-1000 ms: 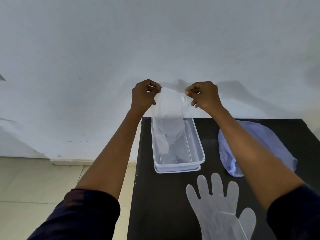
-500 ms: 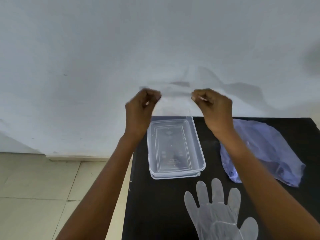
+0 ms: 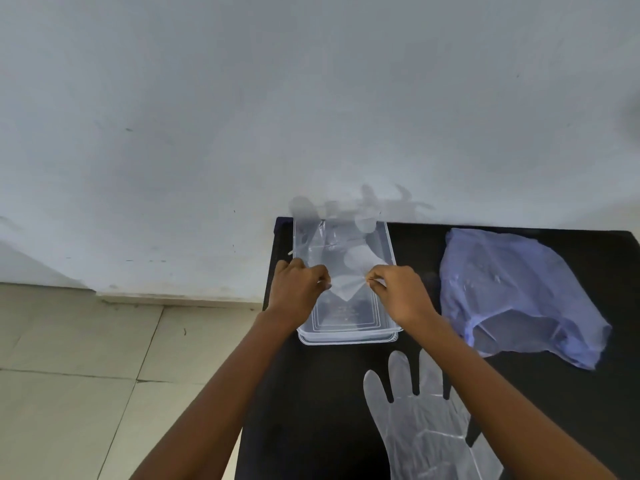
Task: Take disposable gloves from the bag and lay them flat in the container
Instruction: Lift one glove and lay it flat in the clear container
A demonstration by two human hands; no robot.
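A clear rectangular container stands at the far left end of the black table. Over it I hold a thin transparent glove by its cuff, its fingers reaching past the container's far rim towards the wall. My left hand pinches the cuff's left corner and my right hand pinches the right corner, both above the container's near half. A pale blue plastic bag lies crumpled to the right. A second transparent glove lies flat on the table near me.
The table's left edge runs beside the container, with a tiled floor below. A white wall rises right behind the table's far edge.
Both hands have come down from in front of the wall to just above the container, bringing the glove with them. The glove now stretches away over the container instead of hanging down.
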